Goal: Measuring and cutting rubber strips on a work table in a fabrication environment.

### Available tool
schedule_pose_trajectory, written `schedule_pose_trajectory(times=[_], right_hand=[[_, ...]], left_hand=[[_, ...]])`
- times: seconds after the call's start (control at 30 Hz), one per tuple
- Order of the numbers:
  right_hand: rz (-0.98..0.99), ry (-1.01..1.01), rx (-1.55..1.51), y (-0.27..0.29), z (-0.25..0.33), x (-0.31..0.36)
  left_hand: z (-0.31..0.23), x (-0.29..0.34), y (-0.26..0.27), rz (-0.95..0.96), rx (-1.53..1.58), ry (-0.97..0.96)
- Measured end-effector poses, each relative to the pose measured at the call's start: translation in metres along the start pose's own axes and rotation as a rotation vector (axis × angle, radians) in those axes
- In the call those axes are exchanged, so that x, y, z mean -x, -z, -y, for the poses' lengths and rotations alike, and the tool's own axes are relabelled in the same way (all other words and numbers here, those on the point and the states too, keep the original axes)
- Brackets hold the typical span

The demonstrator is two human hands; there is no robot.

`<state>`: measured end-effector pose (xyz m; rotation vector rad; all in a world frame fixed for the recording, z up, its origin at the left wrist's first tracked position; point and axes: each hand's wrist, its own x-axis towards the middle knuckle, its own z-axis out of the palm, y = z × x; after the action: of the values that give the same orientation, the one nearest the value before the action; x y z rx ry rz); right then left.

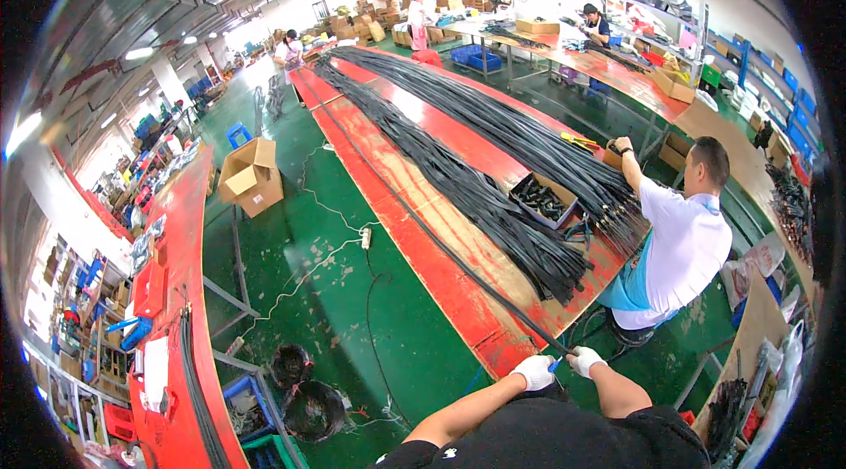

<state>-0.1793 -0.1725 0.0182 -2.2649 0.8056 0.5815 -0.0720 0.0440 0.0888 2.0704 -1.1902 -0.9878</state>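
Both my hands wear white gloves and meet at the near corner of the long red table [414,279]. My left hand [534,373] is closed around a small blue-handled tool [554,365], whose exact kind I cannot make out. Right beside it, my right hand [582,361] grips the near end of a long black cable [529,321], which runs along the table's left side toward the far end. A thick bundle of flat black strips [449,182] lies right of that cable. Farther right is a second bundle of black cables [493,107].
A co-worker in a white shirt [683,249] sits at the table's right, one arm over the cables. A carton [566,197] of small black parts stands between the bundles. An open cardboard box [256,182], a power strip [366,238] and loose cords are at left.
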Motion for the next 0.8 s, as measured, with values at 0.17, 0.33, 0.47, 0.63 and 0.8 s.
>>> schedule_pose_trajectory(times=[0.17, 0.33, 0.47, 0.63, 0.8], right_hand=[[0.014, -0.043, -0.089, 0.001, -0.004, 0.003], [0.003, -0.002, -0.077, -0.001, 0.002, 0.006], [0.029, 0.007, -0.064, -0.006, 0.011, 0.004], [-0.056, 0.014, -0.005, -0.007, 0.001, 0.013], [-0.122, 0.122, 0.158, 0.008, 0.012, 0.007]], left_hand=[[-0.007, 0.001, 0.001, -0.004, -0.006, -0.011], [0.0, 0.005, -0.001, -0.002, -0.007, -0.01], [0.01, 0.009, -0.004, -0.051, 0.01, -0.014], [-0.011, 0.019, 0.005, 0.028, -0.056, -0.052], [0.009, 0.005, -0.008, -0.093, 0.004, -0.05]])
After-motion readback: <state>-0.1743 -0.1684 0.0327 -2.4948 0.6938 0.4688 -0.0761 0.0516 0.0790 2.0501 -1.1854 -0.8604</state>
